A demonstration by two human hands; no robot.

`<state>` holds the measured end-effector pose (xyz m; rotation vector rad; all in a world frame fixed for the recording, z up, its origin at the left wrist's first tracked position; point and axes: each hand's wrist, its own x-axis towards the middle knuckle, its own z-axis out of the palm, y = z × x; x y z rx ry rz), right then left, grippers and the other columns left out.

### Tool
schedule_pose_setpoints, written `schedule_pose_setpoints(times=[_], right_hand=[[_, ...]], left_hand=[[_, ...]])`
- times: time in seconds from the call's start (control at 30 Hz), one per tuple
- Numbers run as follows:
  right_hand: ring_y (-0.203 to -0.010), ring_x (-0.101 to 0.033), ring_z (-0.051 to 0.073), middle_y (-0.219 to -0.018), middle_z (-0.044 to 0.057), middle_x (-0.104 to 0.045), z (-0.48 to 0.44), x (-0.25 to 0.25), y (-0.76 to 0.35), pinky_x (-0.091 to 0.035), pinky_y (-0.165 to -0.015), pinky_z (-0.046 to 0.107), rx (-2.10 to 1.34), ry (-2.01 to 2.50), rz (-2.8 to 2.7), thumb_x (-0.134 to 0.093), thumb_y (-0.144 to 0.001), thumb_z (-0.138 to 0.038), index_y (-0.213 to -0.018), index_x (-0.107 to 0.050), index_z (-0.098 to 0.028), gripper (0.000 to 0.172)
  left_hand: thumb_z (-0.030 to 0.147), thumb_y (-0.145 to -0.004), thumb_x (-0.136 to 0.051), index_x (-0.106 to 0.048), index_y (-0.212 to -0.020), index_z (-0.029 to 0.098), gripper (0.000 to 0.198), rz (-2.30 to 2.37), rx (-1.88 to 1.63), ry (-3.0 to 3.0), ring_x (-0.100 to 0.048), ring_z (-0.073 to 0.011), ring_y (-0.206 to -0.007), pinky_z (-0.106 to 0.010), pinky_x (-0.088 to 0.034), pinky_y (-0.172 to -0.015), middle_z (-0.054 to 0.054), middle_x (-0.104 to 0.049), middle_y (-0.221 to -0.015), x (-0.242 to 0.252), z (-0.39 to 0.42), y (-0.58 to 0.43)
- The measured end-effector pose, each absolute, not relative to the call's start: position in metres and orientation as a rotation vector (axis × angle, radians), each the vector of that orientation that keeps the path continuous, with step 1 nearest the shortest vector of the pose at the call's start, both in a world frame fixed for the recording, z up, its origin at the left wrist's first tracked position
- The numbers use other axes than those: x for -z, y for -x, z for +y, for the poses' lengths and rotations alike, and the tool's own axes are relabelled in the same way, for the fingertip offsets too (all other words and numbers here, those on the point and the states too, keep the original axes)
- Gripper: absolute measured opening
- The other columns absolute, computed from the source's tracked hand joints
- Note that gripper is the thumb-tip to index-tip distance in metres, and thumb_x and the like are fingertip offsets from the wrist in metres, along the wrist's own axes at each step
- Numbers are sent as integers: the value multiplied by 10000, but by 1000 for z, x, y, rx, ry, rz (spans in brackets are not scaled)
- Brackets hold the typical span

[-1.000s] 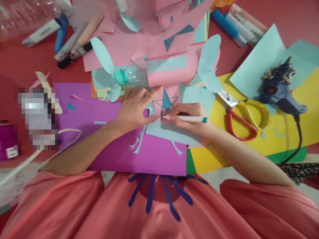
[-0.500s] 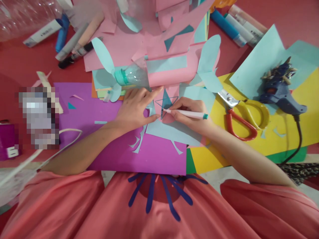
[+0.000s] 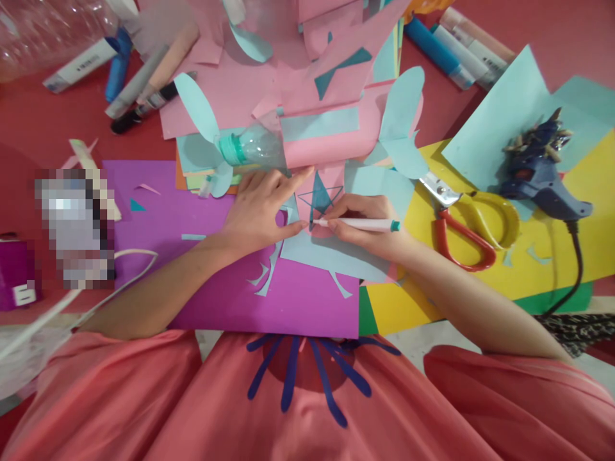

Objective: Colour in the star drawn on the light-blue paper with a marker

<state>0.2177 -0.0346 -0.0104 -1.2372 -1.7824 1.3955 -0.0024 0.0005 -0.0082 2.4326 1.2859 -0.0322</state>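
My right hand (image 3: pixel 368 218) grips a white marker (image 3: pixel 368 224) with a teal end, its tip on a small pink paper piece (image 3: pixel 303 203). On that piece is an outlined star (image 3: pixel 321 191), partly coloured dark teal. My left hand (image 3: pixel 266 211) lies with fingers spread, its index finger and thumb touching the paper near the star. Light blue paper (image 3: pixel 331 259) lies under the pink piece. Just beyond my hands rests a plastic bottle (image 3: pixel 262 144) wrapped in pink paper, with a green cap and light blue paper wings (image 3: pixel 402 105).
Scissors (image 3: pixel 461 218) with red and yellow handles and a blue glue gun (image 3: pixel 542 173) lie to the right on yellow card. Purple card (image 3: pixel 211 288) lies under my left arm. Several markers (image 3: pixel 439 51) are at the back. A blurred-out object (image 3: pixel 74 224) sits left.
The marker tip has moved slightly down the star toward its lower-left point, and my right hand has shifted with it. My left hand stays in place.
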Motion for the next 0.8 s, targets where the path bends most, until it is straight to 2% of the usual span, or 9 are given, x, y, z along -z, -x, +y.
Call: schedule_pose_setpoints(times=[0.2, 0.57, 0.8], right_hand=[[-588, -558, 101, -690, 21, -668, -33, 7, -219, -402, -549, 231, -1445, 1125, -1826, -641, -853, -388, -731, -656, -163, 256], [-587, -570, 126, -663, 10, -658, -34, 7, -215, -434, -548, 263, -1257, 1315, -1687, -618, -840, -303, -767, -628, -189, 136], [-569, -553, 112, -663, 11, -663, -34, 8, -215, -404, -540, 252, -1246, 1308, -1712, -615, -842, -308, -757, -643, -180, 156]], left_hand=[[497, -845, -589, -427, -1469, 244, 692, 1281, -2, -2423, -492, -271, -1012, -416, -364, -975, -50, -534, -1014, 9, 0, 2], [413, -842, -606, -416, -1480, 226, 692, 1296, 48, -2403, -498, -277, -1016, -423, -367, -983, -60, -526, -1014, 4, 0, 1], [438, -844, -606, -446, -1458, 248, 663, 1279, -10, -2421, -501, -263, -1002, -409, -371, -979, -48, -537, -1007, 6, 0, 3]])
